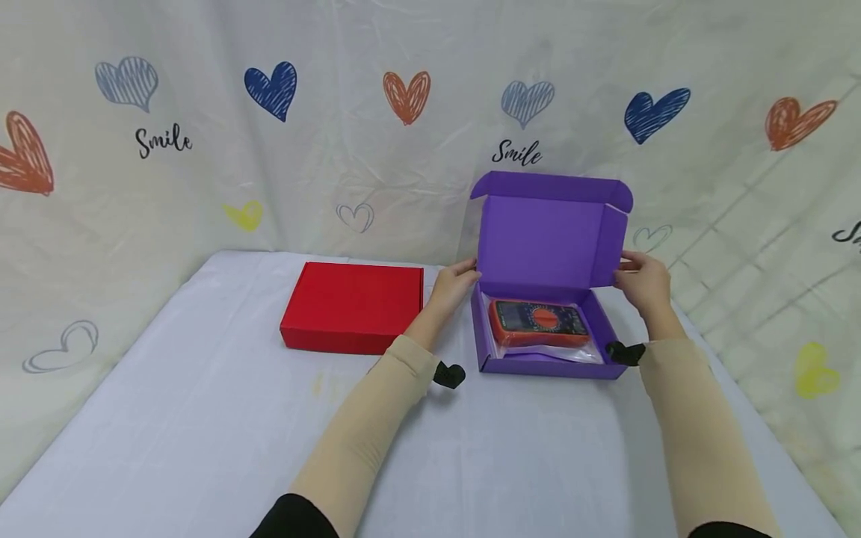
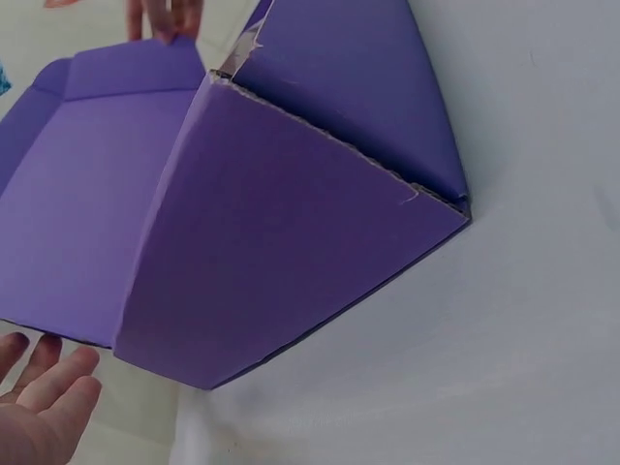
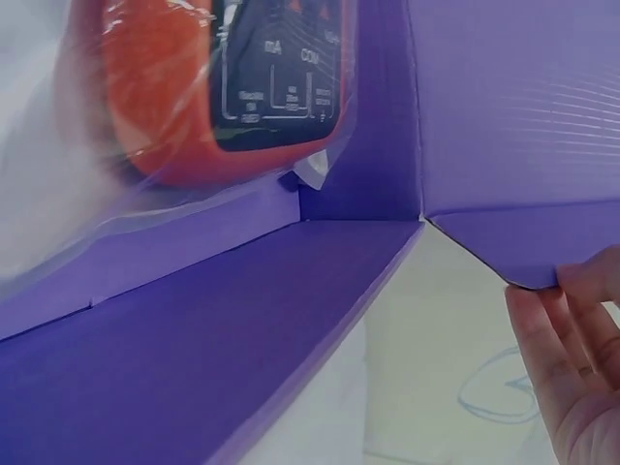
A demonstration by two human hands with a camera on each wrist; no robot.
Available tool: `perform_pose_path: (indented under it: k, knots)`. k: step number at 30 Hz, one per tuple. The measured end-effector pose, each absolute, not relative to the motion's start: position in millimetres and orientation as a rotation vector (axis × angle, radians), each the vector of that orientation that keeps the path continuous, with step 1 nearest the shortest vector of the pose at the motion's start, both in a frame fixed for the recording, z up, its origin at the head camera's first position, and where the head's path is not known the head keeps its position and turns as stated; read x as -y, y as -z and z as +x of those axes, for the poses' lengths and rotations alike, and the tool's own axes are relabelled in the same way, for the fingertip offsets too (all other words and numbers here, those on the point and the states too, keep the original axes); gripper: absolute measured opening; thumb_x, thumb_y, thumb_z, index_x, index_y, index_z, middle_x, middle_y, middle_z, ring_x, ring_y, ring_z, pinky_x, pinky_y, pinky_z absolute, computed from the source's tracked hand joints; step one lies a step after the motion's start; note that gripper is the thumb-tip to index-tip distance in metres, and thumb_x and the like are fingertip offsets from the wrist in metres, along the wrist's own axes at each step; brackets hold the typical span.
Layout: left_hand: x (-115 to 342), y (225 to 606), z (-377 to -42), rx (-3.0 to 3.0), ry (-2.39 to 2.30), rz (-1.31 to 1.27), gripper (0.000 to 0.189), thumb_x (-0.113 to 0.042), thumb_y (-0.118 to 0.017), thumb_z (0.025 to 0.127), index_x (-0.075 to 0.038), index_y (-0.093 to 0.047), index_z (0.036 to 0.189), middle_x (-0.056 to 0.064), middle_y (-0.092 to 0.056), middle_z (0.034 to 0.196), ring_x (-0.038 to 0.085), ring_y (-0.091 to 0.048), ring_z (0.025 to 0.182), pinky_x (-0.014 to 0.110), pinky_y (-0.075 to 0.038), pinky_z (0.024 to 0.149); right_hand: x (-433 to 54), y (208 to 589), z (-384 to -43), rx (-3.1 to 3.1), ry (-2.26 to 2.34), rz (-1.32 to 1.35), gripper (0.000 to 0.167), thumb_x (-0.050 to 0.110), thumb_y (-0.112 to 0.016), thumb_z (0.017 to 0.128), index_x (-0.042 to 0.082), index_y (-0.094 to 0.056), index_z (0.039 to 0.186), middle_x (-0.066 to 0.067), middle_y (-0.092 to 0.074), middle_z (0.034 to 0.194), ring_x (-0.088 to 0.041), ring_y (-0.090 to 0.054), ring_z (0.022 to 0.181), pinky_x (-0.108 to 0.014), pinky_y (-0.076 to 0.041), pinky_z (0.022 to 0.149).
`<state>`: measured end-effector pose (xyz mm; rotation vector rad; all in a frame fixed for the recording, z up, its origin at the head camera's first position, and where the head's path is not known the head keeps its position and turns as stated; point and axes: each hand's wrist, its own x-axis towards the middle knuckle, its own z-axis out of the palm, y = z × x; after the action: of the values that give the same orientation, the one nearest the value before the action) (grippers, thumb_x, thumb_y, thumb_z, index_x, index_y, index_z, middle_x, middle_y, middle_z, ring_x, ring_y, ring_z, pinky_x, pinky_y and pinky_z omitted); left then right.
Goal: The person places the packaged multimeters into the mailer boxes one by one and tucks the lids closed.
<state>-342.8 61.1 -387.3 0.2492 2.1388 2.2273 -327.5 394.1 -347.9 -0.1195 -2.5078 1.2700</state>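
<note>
A purple cardboard box (image 1: 548, 366) stands on the table with its lid (image 1: 541, 243) raised upright. Inside lies a multimeter (image 1: 538, 321) with an orange-red case and an orange dial, wrapped in clear plastic. My left hand (image 1: 451, 288) is at the lid's left edge, its fingertips touching it with fingers loosely extended in the left wrist view. On the other side, my right hand (image 1: 646, 284) pinches the lid's side flap (image 3: 523, 257) between thumb and fingers. The multimeter's lower end with "COM" and "mA" markings shows close up in the right wrist view.
A closed red box (image 1: 356, 306) sits left of the purple one, beside my left forearm. White cloth (image 1: 471, 463) covers the table. Behind it hangs a pale curtain (image 1: 403, 164) printed with hearts and "Smile".
</note>
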Motion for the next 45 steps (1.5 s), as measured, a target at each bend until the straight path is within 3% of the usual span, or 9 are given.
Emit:
perform_pose_path:
  k: [7,11,18,26,36,45]
  knots:
    - [-61,388,-337,-2.160,-2.195,0.238,0.046,-0.008,-0.058,0.100,0.004,-0.055,0.144,0.014,-0.058,0.145,0.022,-0.048,0.139,0.033,-0.038,0.114,-395,354,-322,2.506,-1.307,-0.065,0.051,-0.008,-0.052,0.092,-0.019,-0.046,0.141,-0.023,-0.060,0.109,0.015,-0.054,0.072,-0.011,-0.053,0.068]
    - [-60,388,-332,-2.167,-2.180,0.240,0.045,-0.008,-0.057,0.100,0.004,-0.055,0.144,0.014,-0.057,0.145,0.023,-0.049,0.139,0.033,-0.038,0.114,-395,356,-318,2.507,-1.320,-0.048,0.051,-0.005,-0.051,0.092,-0.020,-0.047,0.140,-0.023,-0.059,0.109,0.016,-0.053,0.074,-0.010,-0.052,0.068]
    - [-59,386,-325,-2.140,-2.181,0.244,0.045,-0.009,-0.057,0.102,0.004,-0.054,0.145,0.014,-0.056,0.147,0.023,-0.049,0.139,0.035,-0.038,0.115,-394,358,-313,2.479,-1.365,-0.048,0.049,-0.003,-0.050,0.091,-0.021,-0.049,0.136,0.005,-0.060,0.092,0.017,-0.056,0.073,-0.010,-0.052,0.069]
    - [-59,384,-318,-2.127,-2.188,0.266,0.046,-0.008,-0.057,0.101,0.003,-0.053,0.146,0.013,-0.054,0.149,0.022,-0.047,0.141,0.033,-0.037,0.115,-394,361,-310,2.438,-1.435,0.000,0.046,-0.002,-0.051,0.095,-0.023,-0.048,0.136,0.018,-0.058,0.086,0.014,-0.059,0.075,-0.010,-0.053,0.071]
    - [-61,389,-310,-2.121,-2.182,0.311,0.047,-0.005,-0.055,0.102,0.005,-0.049,0.147,0.014,-0.053,0.149,0.022,-0.047,0.141,0.034,-0.037,0.115,-399,365,-302,2.442,-1.432,0.056,0.041,-0.002,-0.053,0.097,-0.026,-0.050,0.130,0.023,-0.058,0.085,0.012,-0.061,0.076,-0.010,-0.053,0.071]
    - [-60,388,-304,-2.130,-2.162,0.332,0.046,-0.004,-0.054,0.100,0.002,-0.053,0.146,0.013,-0.057,0.146,0.022,-0.050,0.139,0.036,-0.040,0.114,-398,365,-295,2.451,-1.483,0.082,0.036,-0.004,-0.052,0.098,-0.028,-0.049,0.125,0.018,-0.060,0.088,0.009,-0.063,0.077,-0.011,-0.054,0.073]
